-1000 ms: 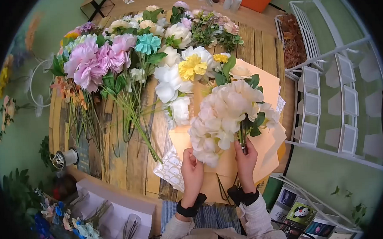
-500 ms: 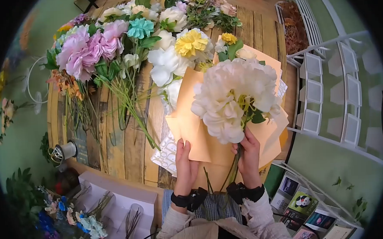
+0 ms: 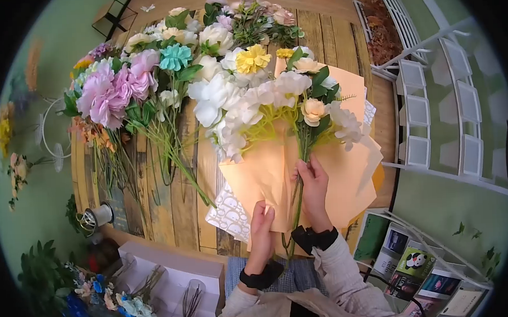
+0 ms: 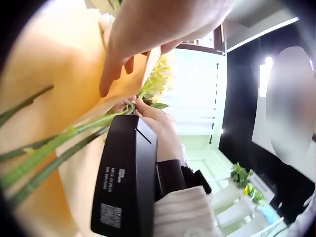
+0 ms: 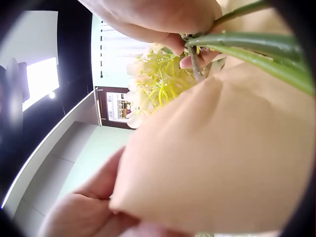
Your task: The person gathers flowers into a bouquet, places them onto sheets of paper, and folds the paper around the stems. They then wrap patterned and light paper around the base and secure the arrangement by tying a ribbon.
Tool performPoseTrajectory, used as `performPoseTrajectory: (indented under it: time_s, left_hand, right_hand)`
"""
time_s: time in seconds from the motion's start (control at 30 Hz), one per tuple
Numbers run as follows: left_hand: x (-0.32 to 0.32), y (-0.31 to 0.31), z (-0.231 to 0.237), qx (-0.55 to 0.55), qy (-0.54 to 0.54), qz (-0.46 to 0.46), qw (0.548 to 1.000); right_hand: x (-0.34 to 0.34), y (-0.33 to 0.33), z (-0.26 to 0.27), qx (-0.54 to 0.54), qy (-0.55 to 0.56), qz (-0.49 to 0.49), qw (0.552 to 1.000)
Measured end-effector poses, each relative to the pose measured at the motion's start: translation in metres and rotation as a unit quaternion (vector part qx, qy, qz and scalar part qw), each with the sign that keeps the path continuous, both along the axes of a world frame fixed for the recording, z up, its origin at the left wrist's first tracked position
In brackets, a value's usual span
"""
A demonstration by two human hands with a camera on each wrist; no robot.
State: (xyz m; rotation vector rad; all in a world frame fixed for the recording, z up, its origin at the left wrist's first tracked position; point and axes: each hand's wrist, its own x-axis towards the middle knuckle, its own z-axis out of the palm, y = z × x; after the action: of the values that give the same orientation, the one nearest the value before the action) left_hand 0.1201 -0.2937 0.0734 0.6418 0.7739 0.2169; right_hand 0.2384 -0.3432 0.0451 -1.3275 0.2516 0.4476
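Observation:
My right hand (image 3: 315, 190) grips the green stems (image 3: 296, 210) of a bouquet just below its flower heads. The bouquet has white blooms (image 3: 292, 83), a peach rose (image 3: 313, 111) and yellow-green sprigs, tilted away over the paper. With thumb and fingers, my left hand (image 3: 261, 232) pinches the near left edge of a peach wrapping paper sheet (image 3: 254, 172). In the right wrist view, the raised paper (image 5: 207, 158) stands between the left hand (image 5: 89, 207) and the stems (image 5: 247, 44). The left wrist view shows stem ends (image 4: 54, 148) running across the paper.
Beyond the hands lie white flowers (image 3: 209, 95), a yellow flower (image 3: 253, 59) and pink peonies (image 3: 112, 94) on the wooden table (image 3: 186, 218). White patterned paper (image 3: 228, 213) sticks out underneath. A wire spool (image 3: 96, 216) stands at the left edge; a book rack (image 3: 417, 264) is lower right.
The bouquet has tipped from facing me to lying away, its stems now showing. My left hand, earlier on the blooms, has moved to the paper's edge and pinches it.

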Motion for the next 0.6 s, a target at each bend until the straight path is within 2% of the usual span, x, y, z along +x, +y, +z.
performPoseTrajectory:
  time_s: [0.03, 0.1, 0.13, 0.2, 0.23, 0.3, 0.33, 0.4, 0.43, 0.47, 0.5, 0.53, 0.6]
  left_hand:
    - [0.002, 0.001, 0.001, 0.002, 0.0, -0.004, 1.0]
    - [0.006, 0.004, 0.004, -0.062, -0.035, 0.092, 0.993]
    - [0.007, 0.005, 0.002, -0.061, -0.033, 0.089, 0.994]
    - [0.005, 0.006, -0.005, -0.132, -0.055, 0.138, 0.98]
    - [0.002, 0.008, -0.009, -0.131, -0.053, 0.137, 0.98]
    - [-0.004, 0.014, -0.018, -0.326, -0.169, 0.136, 0.92]
    - [-0.005, 0.016, -0.023, -0.325, -0.167, 0.133, 0.921]
    - [-0.007, 0.019, -0.037, -0.338, -0.154, 0.115, 0.921]
    - [-0.013, 0.017, -0.048, -0.337, -0.151, 0.113, 0.922]
    - [-0.021, 0.012, -0.059, -0.071, -0.077, 0.0, 0.994]
    - [-0.024, 0.01, -0.061, 0.2, 0.003, -0.115, 0.973]
    - [-0.026, 0.01, -0.062, 0.2, 0.004, -0.118, 0.973]
    - [-0.002, 0.006, -0.062, 0.186, 0.006, -0.12, 0.975]
  right_hand:
    - [0.0, -0.004, 0.0, 0.002, 0.0, -0.004, 1.0]
    - [0.0, -0.007, 0.015, -0.027, 0.006, 0.057, 0.998]
    - [-0.002, -0.009, 0.015, -0.026, 0.007, 0.053, 0.998]
    - [-0.008, -0.012, 0.015, -0.029, -0.007, 0.059, 0.998]
    - [-0.012, -0.012, 0.01, -0.028, -0.005, 0.057, 0.998]
    - [-0.02, -0.01, -0.001, -0.12, -0.057, 0.085, 0.987]
    - [-0.022, -0.013, -0.003, -0.119, -0.056, 0.081, 0.988]
    - [-0.021, -0.017, 0.0, -0.133, -0.053, 0.162, 0.976]
    - [-0.022, -0.016, 0.005, -0.132, -0.051, 0.159, 0.977]
    - [-0.024, -0.016, 0.013, -0.208, -0.12, 0.175, 0.955]
    - [-0.026, -0.015, 0.017, -0.284, -0.188, 0.189, 0.921]
    - [-0.03, -0.015, 0.015, -0.284, -0.185, 0.186, 0.922]
    - [-0.038, -0.015, 0.011, -0.416, -0.305, 0.21, 0.831]
